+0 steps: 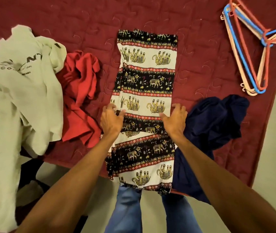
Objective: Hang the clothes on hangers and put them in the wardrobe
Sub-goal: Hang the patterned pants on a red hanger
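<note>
An elephant-print garment (148, 84) in black, white and red bands lies lengthwise on the maroon quilt (86, 19), its near end hanging over the bed edge. My left hand (111, 119) pinches its left edge between thumb and fingers. My right hand (176, 119) has its fingers curled over the right edge, thumb lying on the cloth. A bundle of plastic hangers (251, 52) in red, blue and cream lies at the far right of the bed, well away from both hands.
A crumpled white printed shirt (21, 78) spills off the bed's left side, with a red garment (81, 91) beside it. A dark navy garment (214, 121) lies right of my right hand. My jeans-clad legs (127, 211) stand against the bed edge on pale floor.
</note>
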